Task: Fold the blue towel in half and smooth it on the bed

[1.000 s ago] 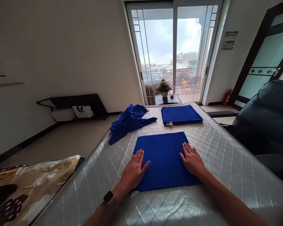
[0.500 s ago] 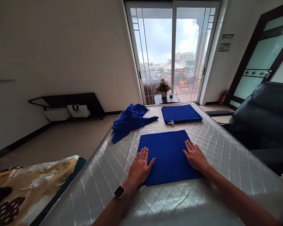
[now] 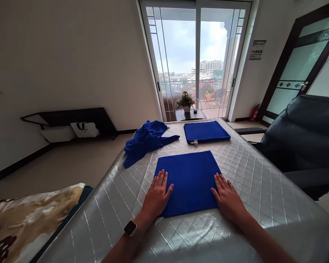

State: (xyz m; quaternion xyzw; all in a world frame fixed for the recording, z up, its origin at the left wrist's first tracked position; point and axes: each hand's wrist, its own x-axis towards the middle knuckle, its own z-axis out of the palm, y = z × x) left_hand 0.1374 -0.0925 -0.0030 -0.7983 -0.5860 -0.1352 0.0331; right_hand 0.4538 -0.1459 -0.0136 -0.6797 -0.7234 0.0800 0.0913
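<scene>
A blue folded cloth [image 3: 190, 184] lies flat in front of me on a silver quilted cover. My left hand [image 3: 157, 193] rests palm down along its left edge, fingers stretched and thumb apart. On the opposite edge lies my right hand [image 3: 227, 193], also flat with the fingers extended. A small white tag [image 3: 159, 220] pokes out at the cloth's near left corner. Beyond it sits a stack of folded blue cloth [image 3: 207, 131] with a white label. To the left of that stack is a crumpled blue cloth [image 3: 148, 140].
The silver quilted cover [image 3: 120, 219] spreads under everything. A black armchair [image 3: 304, 135] stands close on the right. At lower left is a patterned blanket [image 3: 35, 223]. Past the far edge are a small table with a potted plant [image 3: 186, 101] and a sliding glass door [image 3: 178, 54].
My right hand has slid slightly nearer along the cloth's right edge. My left hand stays on the left edge. The whole view has shifted a little, so things appear further left.
</scene>
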